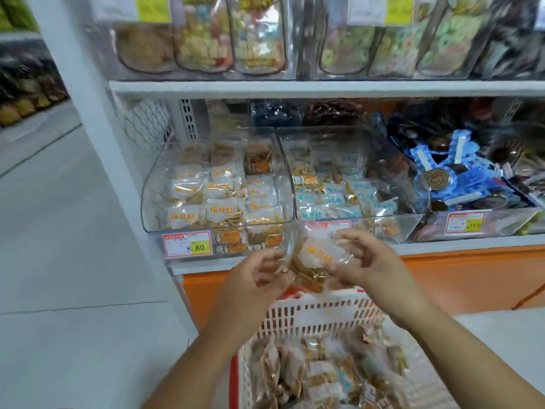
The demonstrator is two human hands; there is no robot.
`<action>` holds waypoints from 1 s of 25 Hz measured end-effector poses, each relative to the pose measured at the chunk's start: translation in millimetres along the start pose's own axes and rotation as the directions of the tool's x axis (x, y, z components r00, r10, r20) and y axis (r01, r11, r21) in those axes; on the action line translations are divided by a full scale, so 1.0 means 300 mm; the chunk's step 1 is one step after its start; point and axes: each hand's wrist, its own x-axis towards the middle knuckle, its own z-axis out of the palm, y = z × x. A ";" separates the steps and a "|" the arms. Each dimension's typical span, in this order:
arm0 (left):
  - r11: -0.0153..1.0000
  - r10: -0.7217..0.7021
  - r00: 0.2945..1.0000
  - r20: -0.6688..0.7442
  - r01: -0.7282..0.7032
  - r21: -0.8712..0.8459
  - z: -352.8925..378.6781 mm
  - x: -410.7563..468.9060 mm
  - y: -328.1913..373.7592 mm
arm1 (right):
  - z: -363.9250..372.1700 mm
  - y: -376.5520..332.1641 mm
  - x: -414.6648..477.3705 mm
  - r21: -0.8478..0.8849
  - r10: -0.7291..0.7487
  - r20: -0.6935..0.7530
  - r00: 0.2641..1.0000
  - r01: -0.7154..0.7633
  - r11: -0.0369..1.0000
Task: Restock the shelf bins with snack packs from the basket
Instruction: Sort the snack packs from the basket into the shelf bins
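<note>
A white plastic basket (321,317) stands below me, holding several snack packs (318,370). My right hand (374,264) grips one clear pack with orange lettering (317,256) above the basket's far rim. My left hand (253,280) is curled at that pack's left edge, pinching a small corner of wrapper. In front, on the lower shelf, a clear bin (218,190) holds orange-labelled packs, and the bin beside it (336,184) holds blue-labelled ones.
A third bin (472,178) at the right has dark blue packs. The upper shelf (324,87) carries bags of colourful sweets. A price tag reading 8.80 (188,245) sits on the left bin's front. An orange base panel (472,278) runs under the shelf; grey floor lies to the left.
</note>
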 end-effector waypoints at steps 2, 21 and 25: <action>0.981 0.138 0.986 -0.093 -0.123 0.151 -0.126 0.052 0.069 | 0.023 -0.137 0.079 -0.060 -0.104 -0.022 0.994 0.102 0.993; 0.913 0.239 0.936 -0.257 -0.127 0.387 -0.464 0.220 -0.040 | 0.342 -0.384 0.947 -0.915 0.015 0.293 0.956 0.276 0.294; 0.910 0.235 0.941 -0.243 -0.124 0.396 -0.467 0.217 -0.041 | 0.323 -0.425 0.963 -0.933 0.053 0.350 0.935 0.344 0.102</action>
